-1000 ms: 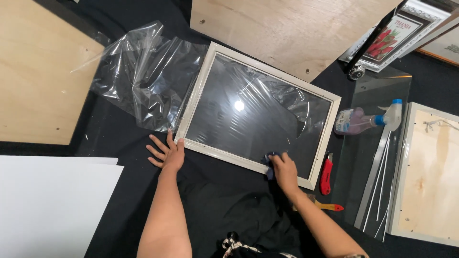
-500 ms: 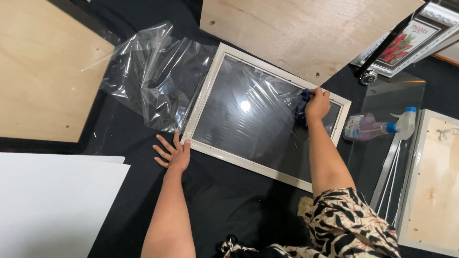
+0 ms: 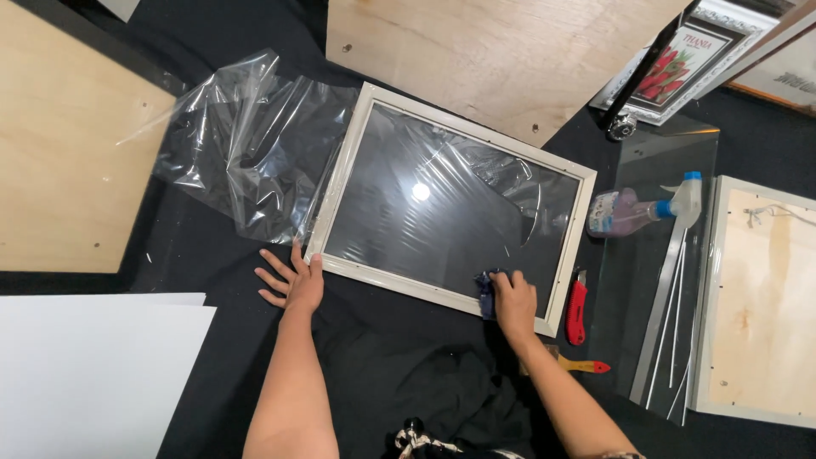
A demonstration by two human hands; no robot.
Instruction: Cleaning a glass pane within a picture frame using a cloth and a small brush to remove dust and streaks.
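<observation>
A pale wooden picture frame [image 3: 344, 177] with a glass pane [image 3: 442, 204] lies flat on a black cloth. My left hand [image 3: 293, 282] rests open, fingers spread, on the cloth against the frame's near left corner. My right hand [image 3: 513, 301] presses a small dark blue cloth [image 3: 486, 291] onto the glass at the near right corner of the frame. A bright light reflects off the middle of the pane.
Crumpled clear plastic film [image 3: 246, 153] lies left of the frame. A red utility knife [image 3: 577, 308], a spray bottle [image 3: 639, 211] and a loose glass sheet [image 3: 659, 280] sit to the right, beside a frame lying face down [image 3: 761, 297]. Plywood boards [image 3: 68, 144] and white board [image 3: 93, 374] surround.
My right hand with the cloth moved from the near right corner up to the far right of the glass, then back down to the near right corner. My left hand stayed put.
</observation>
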